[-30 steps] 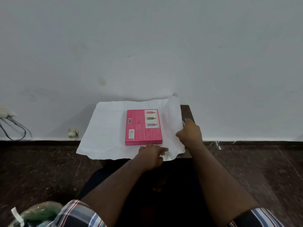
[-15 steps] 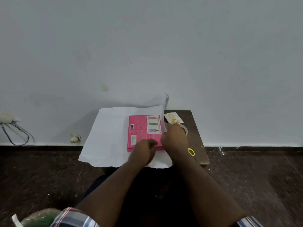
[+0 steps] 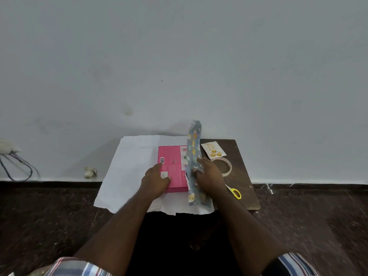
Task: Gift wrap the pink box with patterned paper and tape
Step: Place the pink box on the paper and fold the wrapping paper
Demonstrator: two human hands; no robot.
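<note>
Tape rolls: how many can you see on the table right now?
1. The tape roll lies on the table beside the right hand, between the card and the scissors. The paper could hide others.

- Light: soft, even, fairly dim; cool grey-blue cast over the wall (image 3: 179, 56). Source not visible.
- Shadows: faint, diffuse; a soft grey one on the wall beyond the fingers (image 3: 201, 161) of the right hand (image 3: 209, 176), behind the raised flap of paper (image 3: 194, 152).
- Glare: small bright glints on the floor (image 3: 278, 216) to the right of the fingers, by the skirting.
- Blur: raised paper flap slightly smeared; box (image 3: 172, 168) print unreadable.
- Focus: sleeves (image 3: 75, 267) at the bottom edge soft.
- Distortion: wide-angle; skirting line bows, forearms stretch toward the lower corners.
- Dark areas: floor and space under the table (image 3: 243, 176) lose detail.
</note>
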